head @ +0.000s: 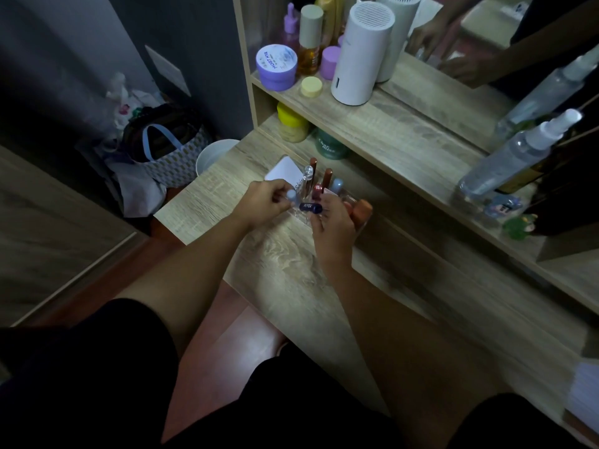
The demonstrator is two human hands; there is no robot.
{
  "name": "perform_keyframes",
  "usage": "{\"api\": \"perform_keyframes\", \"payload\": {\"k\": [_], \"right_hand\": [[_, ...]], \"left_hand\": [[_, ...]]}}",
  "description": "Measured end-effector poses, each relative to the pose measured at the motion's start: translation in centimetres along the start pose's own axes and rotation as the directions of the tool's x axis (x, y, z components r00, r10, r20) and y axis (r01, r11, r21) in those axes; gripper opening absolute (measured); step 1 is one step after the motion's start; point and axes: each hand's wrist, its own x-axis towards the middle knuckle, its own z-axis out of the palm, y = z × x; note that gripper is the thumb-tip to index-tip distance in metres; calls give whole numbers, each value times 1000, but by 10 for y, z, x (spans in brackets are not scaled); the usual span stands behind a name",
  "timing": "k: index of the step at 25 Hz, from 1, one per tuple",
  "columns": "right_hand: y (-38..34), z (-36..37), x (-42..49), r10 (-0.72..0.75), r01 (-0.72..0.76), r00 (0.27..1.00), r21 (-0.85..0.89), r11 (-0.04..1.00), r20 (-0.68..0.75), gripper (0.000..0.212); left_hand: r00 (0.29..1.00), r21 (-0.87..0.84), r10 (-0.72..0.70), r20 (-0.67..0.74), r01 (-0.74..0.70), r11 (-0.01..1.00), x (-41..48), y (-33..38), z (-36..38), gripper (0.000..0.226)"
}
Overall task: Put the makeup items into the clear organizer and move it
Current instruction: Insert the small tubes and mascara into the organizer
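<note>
The clear organizer stands on the wooden dressing table, hard to see against the wood. Several upright lip tubes stand in it, among them a brown one and a pale blue one. My left hand pinches a small tube with a pale cap at the organizer's left side. My right hand holds a dark blue NIVEA lip balm lying sideways over the organizer's front, and its fingers also wrap an orange tube. A white flat compact lies just behind my left hand.
A raised shelf runs behind the organizer with a white cylinder, purple jars and bottles. Yellow and green jars stand under it. Spray bottles stand at right by the mirror. A bin and a bag sit on the floor at left.
</note>
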Motion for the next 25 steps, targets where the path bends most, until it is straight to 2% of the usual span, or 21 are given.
{"api": "perform_keyframes", "payload": {"k": [4,9,14,19,25], "right_hand": [[1,-1,4,-46,47,999,-76,996,6,26],[0,3,5,-130,137,990,-117,984,59,27],[0,9,8,-40,50,995,-103,993,92,22],[-1,10,8,-31,39,998,-128,991,61,18],[4,4,-3,-11,13,1000,-136,991,16,20]], "left_hand": [[999,41,36,34,-37,998,5,1,2,25],[999,26,2,54,-3,1000,7,0,1,30],[998,39,35,54,-38,999,7,1,0,27],[998,21,46,44,-47,999,4,1,3,24],[1000,-18,-26,-14,26,1000,-10,0,8,35]]}}
